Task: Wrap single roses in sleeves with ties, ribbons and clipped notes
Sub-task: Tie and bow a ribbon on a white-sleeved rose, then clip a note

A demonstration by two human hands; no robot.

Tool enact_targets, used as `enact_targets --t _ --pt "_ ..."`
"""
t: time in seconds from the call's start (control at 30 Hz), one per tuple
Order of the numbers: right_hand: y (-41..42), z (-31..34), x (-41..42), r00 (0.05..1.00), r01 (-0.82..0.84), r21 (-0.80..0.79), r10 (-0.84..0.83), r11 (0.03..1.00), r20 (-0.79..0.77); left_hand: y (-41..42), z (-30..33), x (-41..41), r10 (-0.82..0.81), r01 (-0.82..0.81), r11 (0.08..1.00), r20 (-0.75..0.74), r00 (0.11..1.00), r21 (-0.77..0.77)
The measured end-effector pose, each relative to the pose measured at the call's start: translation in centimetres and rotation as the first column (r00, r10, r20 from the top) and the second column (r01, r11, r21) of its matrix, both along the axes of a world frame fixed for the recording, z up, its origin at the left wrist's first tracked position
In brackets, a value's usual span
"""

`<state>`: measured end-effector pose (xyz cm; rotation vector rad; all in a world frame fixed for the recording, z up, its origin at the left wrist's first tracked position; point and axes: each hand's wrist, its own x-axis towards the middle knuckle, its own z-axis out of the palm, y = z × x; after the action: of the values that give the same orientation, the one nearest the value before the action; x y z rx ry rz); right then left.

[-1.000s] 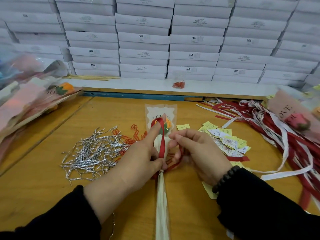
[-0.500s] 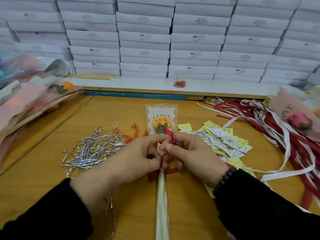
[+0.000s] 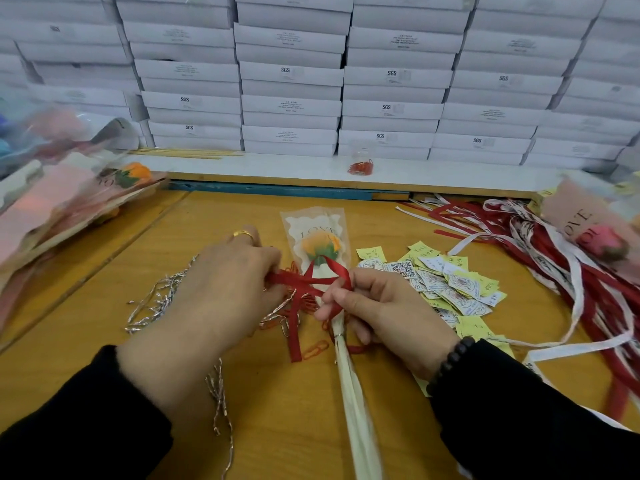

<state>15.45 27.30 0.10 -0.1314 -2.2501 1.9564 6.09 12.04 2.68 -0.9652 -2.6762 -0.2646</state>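
Seemingly midway through tying a bow, a person in black sleeves works at a wooden table (image 3: 104, 341), seen from a camera on their head. An orange rose (image 3: 320, 244) lies in a clear sleeve printed with the word LOVE (image 3: 313, 221), straight ahead in the middle of the table, bloom pointing away and the long pale stem wrap (image 3: 356, 410) running back toward the viewer. A red ribbon (image 3: 311, 282) crosses the sleeve just below the bloom. The left hand (image 3: 221, 299), wearing a gold ring, has its fingers curled round one end of the ribbon and draws it out to the left. The right hand (image 3: 384, 306), with a dark bead bracelet at the wrist, pinches a loop of the ribbon between thumb and forefinger on the right side of the stem. A loose ribbon tail hangs down between the hands. So the step in hand looks like the ribbon; the note is not yet clipped on. The next move likely calls for an even pull from both sides to tighten the knot without crushing the sleeve, then a reach for a note. Silver twist ties (image 3: 156, 303) lie under and beside the left hand, orange paper clips (image 3: 313, 349) near the stem, yellow and white note slips (image 3: 446, 282) just right of the right hand, more red and white ribbons (image 3: 554, 258) farther right, finished wrapped roses (image 3: 69, 202) at far left, and stacked white boxes (image 3: 291, 98) behind.
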Motion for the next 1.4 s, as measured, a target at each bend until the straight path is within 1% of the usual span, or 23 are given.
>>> enact_targets --t 0.07,0.13,0.17,0.2,0.23,0.27,0.3,0.33,0.37,0.4,0.43,0.5,0.67,0.83,0.93,1.03,1.13,1.2,1.23,1.27,1.33,1.37,1.4 --pt "0.0 0.0 0.0 1.000 -0.003 -0.027 0.004 1.000 0.005 -0.6 0.4 -0.6 0.063 -0.070 0.993 -0.082 0.995 -0.091" --pt "-0.1 0.0 0.0 1.000 -0.003 -0.051 0.004 0.999 0.007 -1.1 0.7 -0.9 0.105 -0.116 0.979 -0.073 0.992 -0.170" --pt "-0.1 0.0 -0.1 1.000 -0.003 -0.059 0.003 0.998 0.006 -1.2 0.9 -0.9 0.106 -0.114 0.977 -0.053 0.993 -0.181" --pt "-0.1 0.0 -0.1 1.000 -0.003 -0.067 0.003 0.998 0.004 -1.2 1.1 -0.7 0.084 -0.088 0.984 -0.034 0.996 -0.155" --pt "-0.1 0.0 -0.1 1.000 -0.003 -0.072 0.003 0.997 0.003 -1.1 1.3 -0.4 0.030 -0.031 0.997 -0.011 0.999 -0.069" --pt "-0.1 0.0 -0.1 1.000 0.000 -0.074 0.000 0.997 0.003 -0.9 1.4 0.1 -0.053 0.050 0.996 0.031 0.998 0.069" --pt "-0.1 -0.1 -0.1 1.000 0.007 -0.074 -0.007 0.997 0.004 -0.6 1.5 0.7 -0.149 0.124 0.968 0.103 0.983 0.217" --pt "-0.1 -0.1 -0.1 1.000 0.018 -0.073 -0.017 0.997 0.006 -0.1 1.4 1.3 -0.243 0.169 0.926 0.192 0.951 0.336" --pt "0.0 -0.2 -0.2 1.000 0.030 -0.071 -0.029 0.997 0.007 0.4 1.2 1.9 -0.321 0.188 0.890 0.277 0.906 0.415" --pt "0.0 -0.2 -0.2 0.999 0.041 -0.068 -0.040 0.997 0.007 0.8 0.8 2.3 -0.367 0.190 0.871 0.343 0.865 0.453" --pt "-0.1 -0.2 -0.2 0.999 0.050 -0.064 -0.050 0.997 0.007 1.2 0.3 2.7 -0.391 0.192 0.864 0.379 0.839 0.465" --pt "-0.1 -0.3 -0.4 0.998 0.064 -0.048 -0.064 0.997 0.004 1.8 -1.0 2.9 -0.402 0.203 0.864 0.389 0.829 0.461" --pt "-0.2 -0.2 -0.3 0.999 0.053 -0.005 -0.053 0.999 -0.002 2.2 -2.7 2.5 -0.357 0.233 0.884 0.263 0.896 0.406" --pt "-0.8 -0.1 -0.2 1.000 0.012 -0.023 -0.012 1.000 0.003 2.3 -3.1 2.3 -0.362 0.218 0.865 0.263 0.894 0.451" --pt "-0.9 0.0 -0.2 0.999 0.022 0.009 -0.022 1.000 -0.027 2.3 -3.1 2.1 -0.371 0.219 0.845 0.241 0.897 0.487" --pt "-0.7 -0.2 -0.2 0.998 0.057 -0.011 -0.057 0.998 -0.028 2.3 -3.2 1.9 -0.357 0.214 0.838 0.208 0.911 0.502" --pt "-0.1 -0.4 -0.1 0.994 0.091 -0.060 -0.094 0.994 -0.052 2.3 -3.1 1.8 -0.343 0.146 0.825 0.278 0.897 0.545" --pt "0.3 -0.5 0.0 0.993 0.076 -0.071 -0.082 0.995 -0.081 2.2 -3.1 1.8 -0.358 0.086 0.801 0.358 0.862 0.593" --pt "0.4 -0.5 0.1 0.993 0.060 -0.009 -0.060 0.998 -0.101 2.2 -3.0 1.7 -0.369 0.062 0.789 0.390 0.844 0.611" --pt "0.5 -0.6 0.2 0.990 0.065 0.119 -0.049 0.991 -0.130 2.1 -3.0 1.7 -0.375 0.051 0.786 0.409 0.832 0.616" --pt "0.4 -0.8 0.2 0.978 0.134 0.395 -0.057 0.909 -0.200 2.0 -2.8 1.6 -0.379 0.050 0.792 0.425 0.822 0.609" --pt "0.4 -0.8 0.2 0.972 0.174 0.484 -0.071 0.857 -0.224 2.0 -2.8 1.6 -0.381 0.053 0.795 0.430 0.818 0.604" --pt "0.4 -0.8 0.2 0.968 0.199 0.538 -0.080 0.819 -0.237 2.0 -2.7 1.6 -0.381 0.055 0.801 0.436 0.815 0.597"
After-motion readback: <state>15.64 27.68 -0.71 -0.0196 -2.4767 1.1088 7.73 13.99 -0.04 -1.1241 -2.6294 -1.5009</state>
